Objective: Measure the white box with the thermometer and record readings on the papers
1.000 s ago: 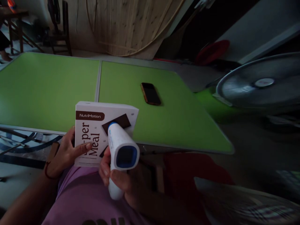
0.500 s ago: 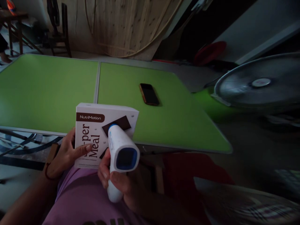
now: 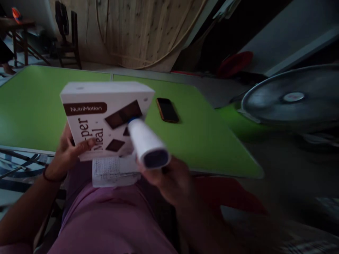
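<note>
Left hand grips box left of centre, thumb on front. Right hand grips thermometer near centre. Phone lies just above centre.

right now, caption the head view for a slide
Left hand holding NutriMotion box, right hand gripping white handheld device

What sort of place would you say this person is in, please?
Probably someone's home, though the dim picture leaves that unsure: a green folding-style table with a phone on it, and a wooden chair beyond.
</note>
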Motion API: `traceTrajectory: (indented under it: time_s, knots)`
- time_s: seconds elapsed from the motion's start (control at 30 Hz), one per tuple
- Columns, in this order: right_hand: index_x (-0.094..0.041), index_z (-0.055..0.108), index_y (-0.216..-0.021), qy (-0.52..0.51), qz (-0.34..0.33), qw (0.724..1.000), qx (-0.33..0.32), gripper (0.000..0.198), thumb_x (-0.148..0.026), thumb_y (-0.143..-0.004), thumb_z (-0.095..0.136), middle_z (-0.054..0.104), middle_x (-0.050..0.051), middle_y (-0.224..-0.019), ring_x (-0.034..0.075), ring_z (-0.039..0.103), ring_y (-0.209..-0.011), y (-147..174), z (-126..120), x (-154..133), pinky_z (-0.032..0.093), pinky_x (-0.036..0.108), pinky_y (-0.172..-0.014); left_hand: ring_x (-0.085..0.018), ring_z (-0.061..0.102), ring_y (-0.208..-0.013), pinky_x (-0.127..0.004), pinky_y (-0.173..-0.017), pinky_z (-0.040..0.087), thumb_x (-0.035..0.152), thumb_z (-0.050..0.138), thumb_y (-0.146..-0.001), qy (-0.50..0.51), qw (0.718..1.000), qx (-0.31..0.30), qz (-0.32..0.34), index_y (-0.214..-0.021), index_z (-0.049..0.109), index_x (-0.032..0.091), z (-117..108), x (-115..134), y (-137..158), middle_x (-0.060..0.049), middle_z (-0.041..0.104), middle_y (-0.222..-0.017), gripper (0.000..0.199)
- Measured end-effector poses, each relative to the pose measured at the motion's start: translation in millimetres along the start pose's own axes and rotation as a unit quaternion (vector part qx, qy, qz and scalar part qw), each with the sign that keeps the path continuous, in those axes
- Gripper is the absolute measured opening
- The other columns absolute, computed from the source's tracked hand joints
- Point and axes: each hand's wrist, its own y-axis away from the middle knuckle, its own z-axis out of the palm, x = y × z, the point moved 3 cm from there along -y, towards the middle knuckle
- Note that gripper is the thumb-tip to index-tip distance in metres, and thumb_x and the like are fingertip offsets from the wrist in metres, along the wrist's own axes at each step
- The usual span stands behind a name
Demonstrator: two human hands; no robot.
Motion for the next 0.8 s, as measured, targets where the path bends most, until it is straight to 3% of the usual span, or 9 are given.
traceTrajectory:
  time_s: [0.07, 0.13, 0.23, 0.33, 0.47, 0.6, 0.8]
  knots:
    - [-0.025, 0.067, -0.109, 0.184, -0.114, 0.973, 0.085, 0.039, -0.045, -0.076, 0.074, 0.071, 0.005, -0.091, 0.021, 0.063, -0.077, -21, -31, 1, 0.051, 0.034, -0.063, -0.032, 0.066, -0.107, -0.040, -0.085, 0.060, 0.031, 0.081, -0.067, 0.011, 0.999, 0.016, 0.042, -0.113, 0.054, 0.020, -1, -7, -25, -0.008, 0.070, -0.113, 0.054]
    - [-0.021, 0.065, -0.116, 0.323, -0.159, 0.924, 0.131, 0.044, -0.045, -0.079, 0.069, 0.072, 0.009, -0.103, 0.026, 0.067, -0.089, -47, -57, 10, 0.055, 0.039, -0.073, -0.033, 0.064, -0.112, -0.042, -0.089, 0.059, 0.027, 0.081, -0.064, 0.053, 0.995, -0.020, 0.082, -0.110, 0.053, 0.019, 0, -18, -54, -0.009, 0.069, -0.115, 0.054]
    - [-0.018, 0.058, -0.128, 0.474, -0.142, 0.864, 0.095, 0.051, -0.037, -0.081, 0.062, 0.070, 0.016, -0.120, 0.032, 0.067, -0.103, -87, -89, 33, 0.056, 0.044, -0.082, -0.034, 0.062, -0.117, -0.046, -0.093, 0.057, 0.028, 0.079, -0.066, 0.104, 0.984, -0.104, 0.100, -0.111, 0.053, 0.019, 5, -39, -93, -0.011, 0.067, -0.118, 0.053]
    - [-0.017, 0.060, -0.126, 0.577, -0.096, 0.809, 0.060, 0.048, -0.030, -0.080, 0.060, 0.071, 0.017, -0.116, 0.034, 0.069, -0.100, -114, -110, 52, 0.056, 0.047, -0.082, -0.032, 0.061, -0.118, -0.047, -0.096, 0.055, 0.028, 0.081, -0.064, 0.116, 0.980, -0.134, 0.093, -0.115, 0.049, 0.020, 10, -57, -122, -0.011, 0.065, -0.121, 0.061]
    - [-0.015, 0.061, -0.125, 0.660, -0.097, 0.745, 0.003, 0.046, -0.027, -0.081, 0.061, 0.072, 0.017, -0.109, 0.034, 0.068, -0.101, -128, -116, 63, 0.054, 0.048, -0.090, -0.029, 0.063, -0.113, -0.045, -0.095, 0.056, 0.027, 0.083, -0.063, 0.123, 0.975, -0.166, 0.076, -0.116, 0.048, 0.021, 13, -76, -142, -0.010, 0.065, -0.121, 0.065]
    - [-0.015, 0.062, -0.126, 0.687, -0.102, 0.719, -0.030, 0.046, -0.027, -0.082, 0.063, 0.072, 0.017, -0.109, 0.032, 0.067, -0.103, -135, -116, 65, 0.053, 0.046, -0.092, -0.028, 0.065, -0.110, -0.043, -0.091, 0.057, 0.029, 0.084, -0.064, 0.118, 0.976, -0.173, 0.058, -0.117, 0.050, 0.019, 13, -89, -147, -0.010, 0.066, -0.118, 0.064]
    - [-0.016, 0.061, -0.129, 0.679, -0.096, 0.726, -0.052, 0.048, -0.027, -0.082, 0.061, 0.071, 0.016, -0.112, 0.032, 0.066, -0.105, -148, -126, 69, 0.052, 0.047, -0.094, -0.029, 0.062, -0.114, -0.045, -0.093, 0.056, 0.032, 0.086, -0.062, 0.111, 0.975, -0.184, 0.047, -0.115, 0.052, 0.018, 18, -89, -147, -0.012, 0.064, -0.121, 0.065]
